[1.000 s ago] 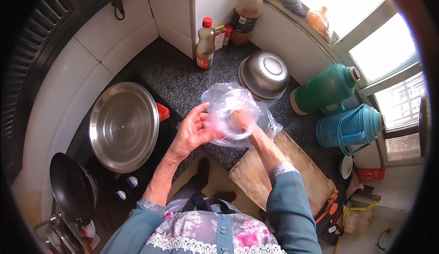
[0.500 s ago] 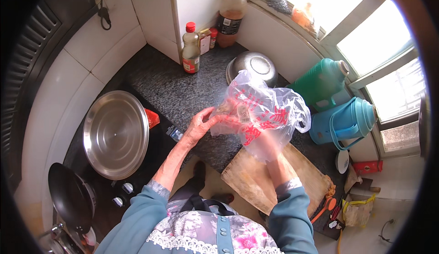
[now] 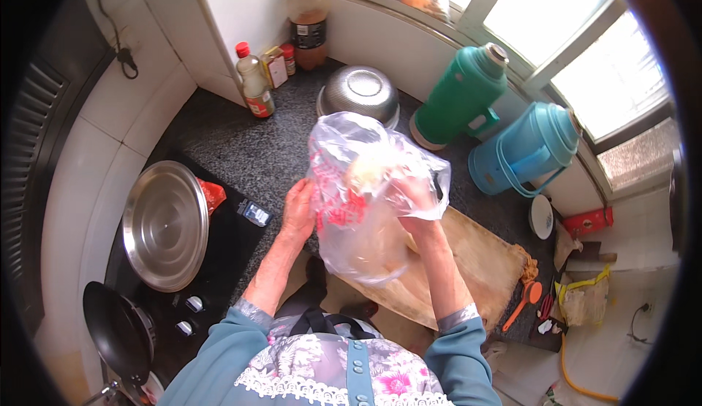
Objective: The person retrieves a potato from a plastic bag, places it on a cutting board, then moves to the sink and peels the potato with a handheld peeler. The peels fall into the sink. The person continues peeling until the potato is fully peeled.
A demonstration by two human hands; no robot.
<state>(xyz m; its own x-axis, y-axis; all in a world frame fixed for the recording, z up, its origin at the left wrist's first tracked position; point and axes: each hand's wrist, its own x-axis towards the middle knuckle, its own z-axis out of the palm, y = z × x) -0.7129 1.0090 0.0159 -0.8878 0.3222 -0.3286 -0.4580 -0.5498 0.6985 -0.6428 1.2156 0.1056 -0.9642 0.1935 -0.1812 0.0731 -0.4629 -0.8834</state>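
A clear plastic bag [image 3: 365, 201] with red print hangs between my two hands over the counter. My left hand [image 3: 298, 209] grips the bag's left side. My right hand [image 3: 415, 200] is inside the bag's mouth, seen through the plastic. A pale, round lump shows through the plastic near the top of the bag. Under the bag lies a wooden cutting board [image 3: 475, 267].
A steel lid [image 3: 164, 225] covers a pan on the black stove, a black frying pan [image 3: 117, 329] nearer me. An upturned steel bowl [image 3: 360, 93], bottles [image 3: 254, 81], a green flask [image 3: 462, 99] and a blue flask [image 3: 530, 150] stand on the dark granite counter [image 3: 241, 150].
The bag has been lifted and opened out, now hanging lower over the cutting board. My right hand has gone further inside it; my left hand stays on its left side.
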